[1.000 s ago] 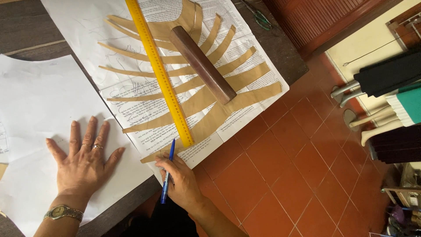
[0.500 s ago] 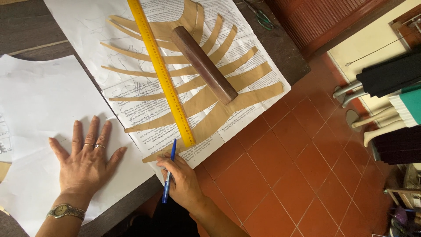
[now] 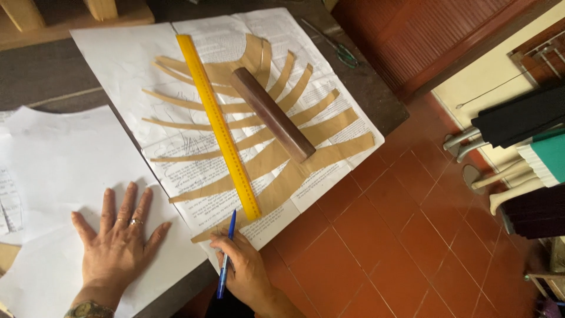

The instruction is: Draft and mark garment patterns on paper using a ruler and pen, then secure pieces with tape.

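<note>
Resting flat with all fingers spread wide, the left hand (image 3: 118, 238) pressed palm-down on a large white sheet (image 3: 59, 171) and gripped nothing; rings showed on two fingers and a watch (image 3: 89, 310) sat at the wrist. Just to its right, the right hand (image 3: 244, 272) was curled around a blue pen (image 3: 226, 254), pinched between thumb and fingers, its tip pointing up and away from the hand at the near end of a brown paper pattern (image 3: 265, 156). That pattern, cut into long curved strips fanned like ribs, lay beyond both hands on a printed sheet (image 3: 268, 41) covered with small grey text blocks; its lowest strip ended just beside the right thumb. A long yellow ruler (image 3: 219, 126) lay diagonally across the strips, its near end just above the pen tip. A dark brown bar (image 3: 272, 115) lay across the strips farther from the hands, right of the ruler. Green-handled scissors (image 3: 335, 47) lay well beyond, near the far corner of the dark table (image 3: 376, 94). Right of the right hand spread a red tiled floor (image 3: 400, 235).
</note>
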